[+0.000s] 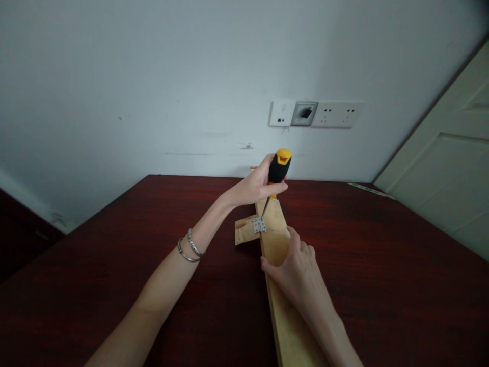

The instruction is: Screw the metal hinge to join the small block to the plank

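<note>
My left hand point(260, 182) is closed around the black and yellow handle of a screwdriver point(280, 167). The screwdriver leans, its shaft running down to a small metal hinge point(260, 225). One leaf of that hinge lies on a long wooden board point(275, 244), the other on a short wooden piece point(244, 230) that sticks out to the left. My right hand point(300, 262) grips the long board across its width, thumb at the left edge and fingers at the right edge, nearer to me than the hinge. Whether the screwdriver tip sits in a screw is too small to tell.
Everything rests on a dark red wooden table point(191, 285) pushed against a white wall point(171, 76). Socket plates point(336, 115) are on the wall behind. A pale panelled door point(451, 153) stands at the right. A thin flat strip point(370, 190) lies along the table's back right edge.
</note>
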`<state>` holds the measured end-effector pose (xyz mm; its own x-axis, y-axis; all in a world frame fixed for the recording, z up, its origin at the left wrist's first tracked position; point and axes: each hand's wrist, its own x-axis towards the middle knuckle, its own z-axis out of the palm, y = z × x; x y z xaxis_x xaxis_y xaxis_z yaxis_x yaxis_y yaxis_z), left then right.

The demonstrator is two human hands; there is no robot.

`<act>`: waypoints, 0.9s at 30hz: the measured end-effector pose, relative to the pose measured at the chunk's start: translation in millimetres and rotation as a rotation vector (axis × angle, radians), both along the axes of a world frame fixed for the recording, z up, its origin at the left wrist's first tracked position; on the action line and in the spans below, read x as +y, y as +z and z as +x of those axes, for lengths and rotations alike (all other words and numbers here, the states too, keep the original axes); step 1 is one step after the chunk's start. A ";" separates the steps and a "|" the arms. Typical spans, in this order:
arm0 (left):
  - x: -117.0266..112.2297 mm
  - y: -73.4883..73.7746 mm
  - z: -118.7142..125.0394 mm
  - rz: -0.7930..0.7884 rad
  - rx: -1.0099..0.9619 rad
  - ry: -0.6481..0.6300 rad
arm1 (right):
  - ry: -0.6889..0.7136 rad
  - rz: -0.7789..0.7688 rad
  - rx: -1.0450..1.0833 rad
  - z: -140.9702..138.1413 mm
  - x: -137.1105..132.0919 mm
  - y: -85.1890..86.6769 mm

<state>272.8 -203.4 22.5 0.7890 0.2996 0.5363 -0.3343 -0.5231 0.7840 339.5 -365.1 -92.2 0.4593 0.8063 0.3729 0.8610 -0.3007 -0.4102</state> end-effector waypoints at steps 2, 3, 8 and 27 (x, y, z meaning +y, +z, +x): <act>2.6 2.6 -4.4 -0.018 0.041 -0.066 | 0.005 0.003 0.004 0.4 0.2 -0.1; 3.6 3.9 -5.9 -0.019 0.049 -0.080 | 0.010 0.004 0.006 0.5 0.2 0.1; 5.5 5.9 -3.6 0.054 -0.023 0.042 | 0.013 -0.011 0.018 0.6 -0.1 1.9; -10.0 0.3 3.2 0.200 0.051 0.267 | 0.004 -0.034 0.017 0.0 0.1 1.8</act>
<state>276.0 -213.4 22.8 0.7243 0.3922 0.5671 -0.1279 -0.7317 0.6695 339.4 -365.0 -90.4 0.4622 0.8201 0.3374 0.8552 -0.3116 -0.4141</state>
